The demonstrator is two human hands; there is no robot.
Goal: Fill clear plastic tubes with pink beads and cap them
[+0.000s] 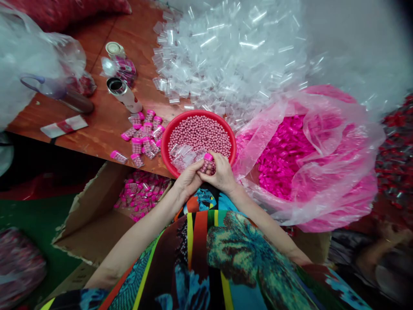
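Observation:
Both hands meet over the near rim of a red bowl [165, 148] of small pink beads [200, 131]. Between them is a small clear container with a bright pink cap [208, 157] and pink beads inside. My left hand [189, 178] closes round its left side. Fingers of my right hand [222, 172] wrap its right side and reach up to the cap. Several clear empty containers [185, 156] lie on the beads at the bowl's lower left. Filled, capped containers [146, 135] sit in a loose group on the table left of the bowl.
A pink plastic bag [335, 172] of pink caps [284, 155] stands at right. Clear containers [232, 51] are heaped behind the bowl. Below the table edge, a cardboard box [87, 215] holds filled containers. Bottles [124, 92] stand at left. Another person's hand [395, 237] shows at far right.

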